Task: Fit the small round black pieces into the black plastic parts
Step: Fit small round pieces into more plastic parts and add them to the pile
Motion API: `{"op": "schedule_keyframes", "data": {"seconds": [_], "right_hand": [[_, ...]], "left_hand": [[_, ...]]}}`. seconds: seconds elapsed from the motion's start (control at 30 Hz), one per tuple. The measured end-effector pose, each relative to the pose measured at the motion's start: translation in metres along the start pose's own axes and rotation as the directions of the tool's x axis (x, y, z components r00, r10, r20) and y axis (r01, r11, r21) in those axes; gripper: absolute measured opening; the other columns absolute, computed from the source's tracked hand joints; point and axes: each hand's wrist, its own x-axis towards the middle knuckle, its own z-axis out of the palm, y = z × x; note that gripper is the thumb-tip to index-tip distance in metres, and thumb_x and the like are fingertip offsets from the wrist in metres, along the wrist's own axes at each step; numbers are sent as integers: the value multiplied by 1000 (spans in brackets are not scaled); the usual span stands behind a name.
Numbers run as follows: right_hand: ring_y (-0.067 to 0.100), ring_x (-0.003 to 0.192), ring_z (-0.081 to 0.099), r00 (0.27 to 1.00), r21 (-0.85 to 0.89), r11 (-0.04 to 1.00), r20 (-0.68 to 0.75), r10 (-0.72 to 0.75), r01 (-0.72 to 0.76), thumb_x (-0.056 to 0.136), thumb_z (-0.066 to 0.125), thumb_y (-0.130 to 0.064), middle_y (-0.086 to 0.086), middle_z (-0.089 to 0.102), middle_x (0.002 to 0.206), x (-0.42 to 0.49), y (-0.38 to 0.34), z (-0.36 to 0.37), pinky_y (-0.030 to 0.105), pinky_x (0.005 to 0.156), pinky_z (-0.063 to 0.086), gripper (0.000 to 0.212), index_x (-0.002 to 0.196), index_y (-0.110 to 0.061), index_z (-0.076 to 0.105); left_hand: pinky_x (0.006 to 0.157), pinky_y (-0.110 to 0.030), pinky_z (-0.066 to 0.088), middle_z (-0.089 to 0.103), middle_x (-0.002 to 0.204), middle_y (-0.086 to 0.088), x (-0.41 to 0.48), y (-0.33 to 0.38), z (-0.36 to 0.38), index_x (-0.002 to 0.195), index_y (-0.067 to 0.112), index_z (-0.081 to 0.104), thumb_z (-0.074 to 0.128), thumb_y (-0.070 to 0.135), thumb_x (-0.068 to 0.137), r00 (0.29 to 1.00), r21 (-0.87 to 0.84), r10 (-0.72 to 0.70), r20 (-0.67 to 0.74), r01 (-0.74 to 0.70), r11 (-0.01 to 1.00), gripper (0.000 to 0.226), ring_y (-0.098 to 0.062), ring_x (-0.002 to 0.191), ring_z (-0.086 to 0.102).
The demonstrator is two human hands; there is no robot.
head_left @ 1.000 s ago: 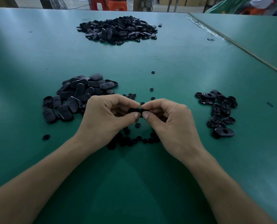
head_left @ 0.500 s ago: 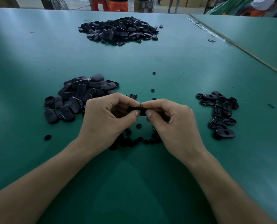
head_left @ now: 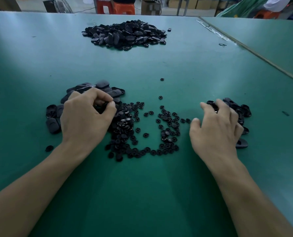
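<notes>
Two hands work apart. The left hand (head_left: 86, 120), at centre left, pinches down into the near pile of parts (head_left: 98, 89) — what it grips cannot be told. The right hand (head_left: 216, 124), fingers spread, rests over the smaller pile (head_left: 241, 110) at centre right, seemingly finished pieces. Between them lie the round pieces (head_left: 142, 130), scattered on the desk (head_left: 159, 194), nearest the left hand. A big pile (head_left: 125, 34) sits far up the frame — nothing blocks either reach.
</notes>
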Motion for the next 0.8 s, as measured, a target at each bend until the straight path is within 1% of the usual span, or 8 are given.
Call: {"op": "schedule_keyframes", "data": {"seconds": [0.1,0.17,0.2,0.3,0.47,0.53,0.67,0.8], "right_hand": [[26,151,3,993,-68,996,97,62,-55,100,43,-34,14,13,163,2,3,-1,45,119,3,56,153,-20,31],[27,152,5,988,-85,995,137,66,-54,101,38,-36,16,14,163,2,3,-2,43,121,0,56,154,-19,29],[27,152,7,987,-89,995,148,59,-47,102,37,-35,15,17,163,2,3,-3,43,121,1,55,154,-18,30],[25,149,18,991,-81,996,131,31,-21,102,39,-34,10,29,159,1,2,-5,42,122,7,52,150,-16,37],[32,131,38,999,-49,999,37,-12,14,100,50,-29,11,51,137,0,0,-8,44,112,27,47,145,-17,46],[32,126,41,1000,-43,999,19,-19,20,99,52,-27,11,53,132,1,1,-8,44,108,31,43,141,-16,51],[30,119,42,999,1,999,11,-34,34,100,53,-25,9,53,128,2,3,-7,42,101,35,29,124,-21,67],[30,116,48,998,33,997,-11,-67,67,100,54,-19,6,60,125,3,4,-6,42,95,37,25,117,-24,71]], "left_hand": [[75,-36,47,56,70,22,1,-1,0,84,35,65,71,34,84,999,61,-35,5,35,998,6,-22,97,58],[78,-36,44,54,74,19,2,-3,0,87,30,65,72,31,85,999,99,-50,2,49,994,7,-24,98,55],[80,-38,45,55,80,13,3,-4,1,87,28,65,73,31,85,998,118,-57,8,56,991,9,-25,100,54],[88,-43,45,49,97,5,5,-6,0,89,27,64,74,29,85,995,147,-90,31,84,986,11,-29,104,52],[90,-44,44,47,101,3,6,-7,0,96,26,64,70,20,89,993,132,-116,31,111,985,11,-29,107,51],[91,-43,43,47,101,3,6,-7,0,98,24,65,68,14,90,993,133,-118,30,113,985,14,-30,107,51],[91,-43,43,47,100,1,7,-8,1,98,23,66,62,4,90,993,145,-114,32,108,984,21,-30,105,52],[90,-50,47,49,97,1,6,-9,2,95,23,68,58,5,92,997,98,-72,24,69,993,21,-31,100,53]]}}
